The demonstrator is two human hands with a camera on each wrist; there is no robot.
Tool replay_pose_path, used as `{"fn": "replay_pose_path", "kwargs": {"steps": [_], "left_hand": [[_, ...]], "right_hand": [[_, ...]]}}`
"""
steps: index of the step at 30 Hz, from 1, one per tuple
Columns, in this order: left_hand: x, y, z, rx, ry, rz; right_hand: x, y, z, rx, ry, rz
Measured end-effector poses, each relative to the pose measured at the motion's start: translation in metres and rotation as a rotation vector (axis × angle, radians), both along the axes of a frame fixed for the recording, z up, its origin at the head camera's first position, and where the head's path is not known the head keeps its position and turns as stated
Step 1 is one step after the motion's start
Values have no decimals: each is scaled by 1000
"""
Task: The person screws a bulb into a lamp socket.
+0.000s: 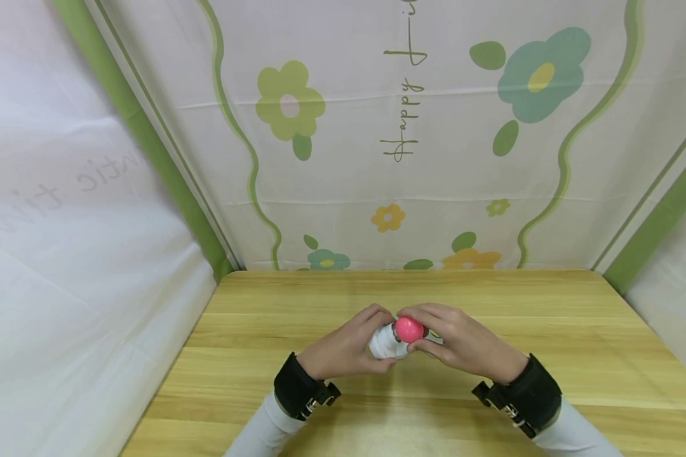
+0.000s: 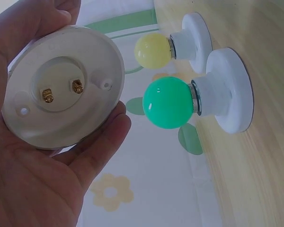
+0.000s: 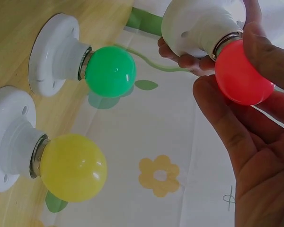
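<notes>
A red light bulb (image 1: 409,329) sits at the mouth of a white round lamp socket (image 3: 194,33), with some of its metal screw cap showing. My left hand (image 1: 351,346) grips the socket base by its rim. In the left wrist view the base's underside (image 2: 61,120) faces the camera, with two brass terminals inside. Fingers and thumb of my right hand (image 1: 460,336) hold the red bulb round its glass. Both hands meet above the table, and in the head view they hide most of what stands behind them.
On the wooden table (image 1: 297,304) stand two more white sockets, one with a green bulb (image 3: 110,72), one with a yellow bulb (image 3: 74,168). They are close beyond the hands. A flower-printed curtain (image 1: 343,178) rises behind the table, with white cloth (image 1: 80,254) at the left.
</notes>
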State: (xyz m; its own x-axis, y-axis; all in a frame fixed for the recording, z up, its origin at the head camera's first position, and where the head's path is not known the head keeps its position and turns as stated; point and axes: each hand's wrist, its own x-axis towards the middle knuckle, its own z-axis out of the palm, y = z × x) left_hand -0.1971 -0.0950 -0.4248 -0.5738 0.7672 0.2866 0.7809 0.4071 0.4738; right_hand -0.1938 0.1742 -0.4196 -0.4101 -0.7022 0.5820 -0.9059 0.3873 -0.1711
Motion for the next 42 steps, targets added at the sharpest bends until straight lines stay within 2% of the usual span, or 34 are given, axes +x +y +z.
{"fn": "replay_pose_path", "kwargs": {"steps": [8, 14, 21, 28, 33, 37, 42], "left_hand": [[-1, 0, -3, -10, 6, 1], [-1, 0, -3, -15, 7, 1], [-1, 0, -3, -24, -28, 23], [-1, -2, -1, -38, -10, 46], [0, -2, 0, 1, -30, 45], [0, -1, 2, 47, -34, 51], [0, -1, 3, 124, -39, 27]], "right_hand": [[-2, 0, -3, -21, 33, 18], [-1, 0, -3, -17, 23, 6], [-3, 0, -4, -19, 14, 1], [-3, 2, -2, -15, -5, -6], [-3, 1, -1, -35, 11, 2], [-1, -2, 2, -51, -9, 19], [1, -4, 4, -57, -16, 30]]}}
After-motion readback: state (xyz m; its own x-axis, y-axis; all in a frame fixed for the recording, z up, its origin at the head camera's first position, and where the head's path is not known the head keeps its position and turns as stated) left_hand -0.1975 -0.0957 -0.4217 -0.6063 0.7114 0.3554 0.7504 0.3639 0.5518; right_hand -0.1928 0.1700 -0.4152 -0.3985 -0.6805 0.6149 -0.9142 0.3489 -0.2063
